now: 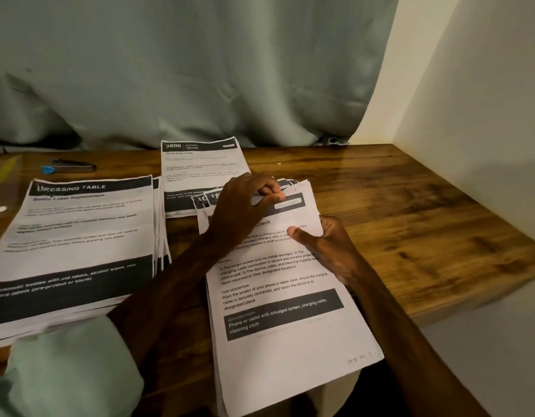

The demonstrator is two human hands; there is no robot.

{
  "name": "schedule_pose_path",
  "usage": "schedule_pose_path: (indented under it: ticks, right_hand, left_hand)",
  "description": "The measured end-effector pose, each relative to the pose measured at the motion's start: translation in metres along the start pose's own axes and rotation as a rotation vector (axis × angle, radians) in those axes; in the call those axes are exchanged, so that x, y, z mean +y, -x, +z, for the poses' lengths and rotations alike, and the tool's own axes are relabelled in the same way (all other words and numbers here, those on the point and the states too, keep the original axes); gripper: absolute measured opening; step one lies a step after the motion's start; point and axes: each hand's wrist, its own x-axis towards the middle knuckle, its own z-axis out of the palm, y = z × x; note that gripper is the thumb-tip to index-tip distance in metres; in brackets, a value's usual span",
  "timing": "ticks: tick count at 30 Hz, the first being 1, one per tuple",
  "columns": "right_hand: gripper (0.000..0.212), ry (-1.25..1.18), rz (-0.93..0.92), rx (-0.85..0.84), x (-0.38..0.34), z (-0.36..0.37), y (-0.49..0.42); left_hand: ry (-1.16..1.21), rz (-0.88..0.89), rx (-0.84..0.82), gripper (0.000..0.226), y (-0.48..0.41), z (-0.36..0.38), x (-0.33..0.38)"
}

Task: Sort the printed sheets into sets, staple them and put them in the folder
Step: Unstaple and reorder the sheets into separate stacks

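Left hand point(245, 203) pinches the top corner of the held stack point(284, 296), right hand point(329, 251) grips its edge; the fanned corners risk a mis-sorted sheet.

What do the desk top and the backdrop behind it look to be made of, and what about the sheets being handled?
Desk top: wood or wood-look laminate, brown grain and knots, slight sheen. Backdrop: grey-green woven cloth, matte, hanging in soft folds. Sheets: plain white printer paper, matte, with thin fanned edges, held by both hands.

Pale green sleeve point(64, 374) pushed up the left arm, right forearm bare, both hands point(245, 203) bare
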Motion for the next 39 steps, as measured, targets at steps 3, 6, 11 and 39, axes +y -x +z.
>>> schedule_pose_path:
  ticks: [3, 6, 11, 39]
  right_hand:
    - [0.029, 0.006, -0.006, -0.004, 0.001, 0.0, -0.001]
    - [0.029, -0.005, -0.011, -0.005, 0.002, 0.0, 0.002]
    - [0.029, -0.006, -0.013, 0.012, 0.0, 0.001, 0.006]
    - [0.025, 0.185, -0.173, 0.024, 0.013, 0.0, -0.001]
  left_hand:
    - [-0.047, 0.07, 0.029, 0.01, -0.001, 0.0, -0.002]
    - [-0.084, 0.129, 0.035, 0.011, -0.002, 0.001, -0.005]
    - [-0.247, 0.225, 0.055, 0.013, 0.0, 0.0, -0.006]
    - [-0.087, -0.076, 0.028, 0.035, 0.005, -0.003, 0.008]
